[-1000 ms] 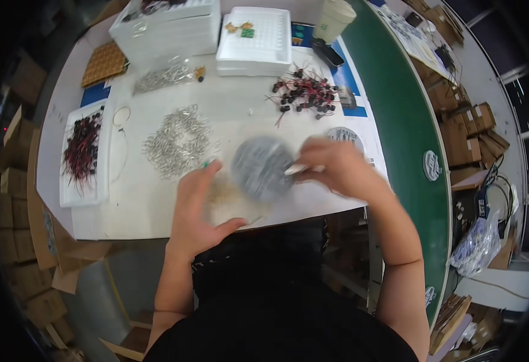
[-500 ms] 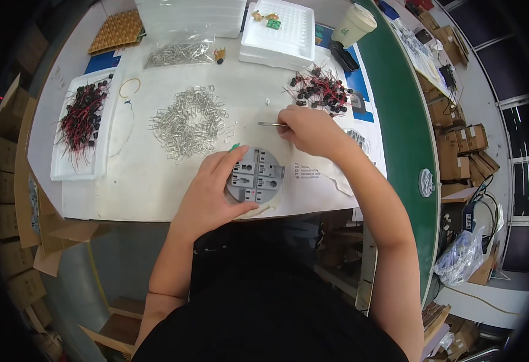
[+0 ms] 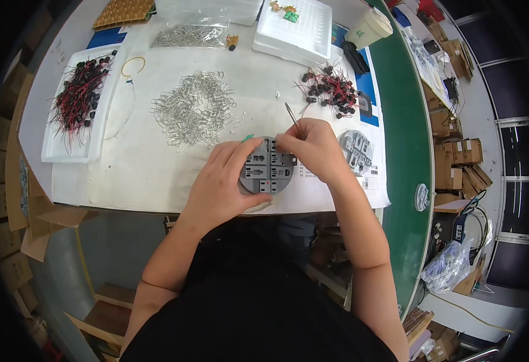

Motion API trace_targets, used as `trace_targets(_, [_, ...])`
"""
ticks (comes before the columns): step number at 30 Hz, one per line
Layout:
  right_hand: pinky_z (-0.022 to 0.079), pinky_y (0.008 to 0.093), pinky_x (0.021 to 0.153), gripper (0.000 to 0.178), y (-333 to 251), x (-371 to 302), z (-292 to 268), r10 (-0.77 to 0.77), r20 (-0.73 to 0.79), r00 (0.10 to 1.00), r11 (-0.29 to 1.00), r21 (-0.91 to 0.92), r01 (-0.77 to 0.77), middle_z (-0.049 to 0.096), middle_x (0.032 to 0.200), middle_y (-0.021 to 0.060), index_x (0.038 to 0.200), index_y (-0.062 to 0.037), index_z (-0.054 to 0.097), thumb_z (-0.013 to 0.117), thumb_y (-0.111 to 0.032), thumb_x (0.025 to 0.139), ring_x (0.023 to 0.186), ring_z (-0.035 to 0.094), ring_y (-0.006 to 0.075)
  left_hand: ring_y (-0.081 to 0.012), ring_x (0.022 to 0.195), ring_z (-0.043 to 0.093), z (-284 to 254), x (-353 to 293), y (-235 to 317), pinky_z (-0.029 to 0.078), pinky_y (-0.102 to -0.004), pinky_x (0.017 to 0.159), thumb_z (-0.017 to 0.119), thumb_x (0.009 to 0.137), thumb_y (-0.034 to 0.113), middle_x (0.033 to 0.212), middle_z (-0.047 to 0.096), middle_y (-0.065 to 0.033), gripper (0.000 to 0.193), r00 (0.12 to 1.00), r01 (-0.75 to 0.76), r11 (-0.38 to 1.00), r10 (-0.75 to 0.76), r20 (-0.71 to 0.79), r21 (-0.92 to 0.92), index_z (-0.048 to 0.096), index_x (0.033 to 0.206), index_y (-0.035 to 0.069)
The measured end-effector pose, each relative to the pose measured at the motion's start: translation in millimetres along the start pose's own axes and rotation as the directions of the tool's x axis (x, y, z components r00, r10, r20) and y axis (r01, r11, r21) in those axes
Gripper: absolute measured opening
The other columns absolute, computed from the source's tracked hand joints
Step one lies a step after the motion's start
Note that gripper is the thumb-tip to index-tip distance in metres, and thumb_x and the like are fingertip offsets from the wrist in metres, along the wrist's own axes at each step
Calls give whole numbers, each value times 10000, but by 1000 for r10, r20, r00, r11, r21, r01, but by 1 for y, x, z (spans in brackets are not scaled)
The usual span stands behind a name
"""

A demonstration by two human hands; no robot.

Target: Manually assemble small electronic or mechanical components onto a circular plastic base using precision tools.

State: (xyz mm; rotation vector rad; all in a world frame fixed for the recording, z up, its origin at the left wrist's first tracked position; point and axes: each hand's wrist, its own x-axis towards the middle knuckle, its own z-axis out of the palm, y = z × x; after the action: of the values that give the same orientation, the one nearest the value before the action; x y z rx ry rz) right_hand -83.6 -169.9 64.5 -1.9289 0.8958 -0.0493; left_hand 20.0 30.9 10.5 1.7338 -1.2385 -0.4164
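Note:
A round grey plastic base [image 3: 256, 186] with slots and small recesses lies at the near edge of the table. My left hand [image 3: 216, 178] grips its left side, thumb at the near rim and fingers at the far rim. A bit of green [image 3: 247, 138] shows at those fingertips. My right hand [image 3: 317, 148] is closed round slim metal tweezers [image 3: 291, 113], which stick up and away from the base. Its thumb and forefinger touch the base's far right part; whether they pinch a small piece is hidden.
Bent metal clips [image 3: 195, 108] form a loose pile at centre left. Black parts with red wires fill a white tray [image 3: 112, 75] and a heap [image 3: 331, 90] at right. Another grey base [image 3: 356, 151] lies right of my hand. Behind are a clip bag [image 3: 191, 36], foam tray [image 3: 294, 36] and cup [image 3: 368, 29].
My right hand has come from near the wired parts down to the base, and the tweezers now point away instead of left. The left hand still grips the base.

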Motion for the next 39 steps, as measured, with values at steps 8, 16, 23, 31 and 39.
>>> trace_targets(8, [472, 262, 607, 178, 18, 3, 6, -80, -14, 997, 990, -113, 78, 678, 806, 25, 961, 21, 701, 784, -123, 899, 714, 601, 83, -356, 1279, 558, -2, 0, 1, 495, -457, 1075, 979, 644, 225, 1344, 615, -120, 977, 1000, -5, 1000, 5, -1, -4, 521, 1499, 101])
trace_targets(16, [459, 237, 650, 121, 29, 2, 7, -89, 17, 996, 993, 77, 88, 650, 812, -9, 946, 5, 675, 746, -91, 930, 732, 577, 62, -359, 1276, 559, -3, 1, 1, 494, -458, 1074, 977, 642, 225, 1341, 614, -129, 974, 1000, -11, 1000, 11, 4, 3, 522, 1493, 91])
trace_targets(23, [453, 240, 649, 130, 30, -1, 11, -85, -23, 996, 994, 72, 86, 650, 830, -15, 940, 3, 672, 757, -94, 934, 748, 566, 53, -365, 1275, 559, -3, 1, 2, 492, -461, 1077, 975, 641, 222, 1334, 617, -131, 972, 1000, -9, 1000, 9, 5, 0, 521, 1491, 99])
trace_targets(31, [441, 242, 626, 144, 23, -6, 11, -166, -5, 986, 965, -206, 161, 655, 880, 3, 933, 4, 673, 763, -109, 932, 706, 548, 65, -369, 1271, 564, -3, 1, 2, 491, -463, 1079, 972, 642, 220, 1335, 621, -130, 964, 1000, -7, 1000, 7, 8, -16, 522, 1487, 101])
trace_targets(39, [568, 322, 677, 397, 57, -28, 17, -584, -37, 811, 800, -199, 566, 674, 1212, 84, 1238, -59, 753, 828, -47, 848, 791, 711, 176, -362, 1268, 576, -6, 4, -1, 495, -461, 1079, 976, 636, 230, 1338, 626, -129, 964, 999, -31, 999, 32, 31, -29, 536, 1484, 96])
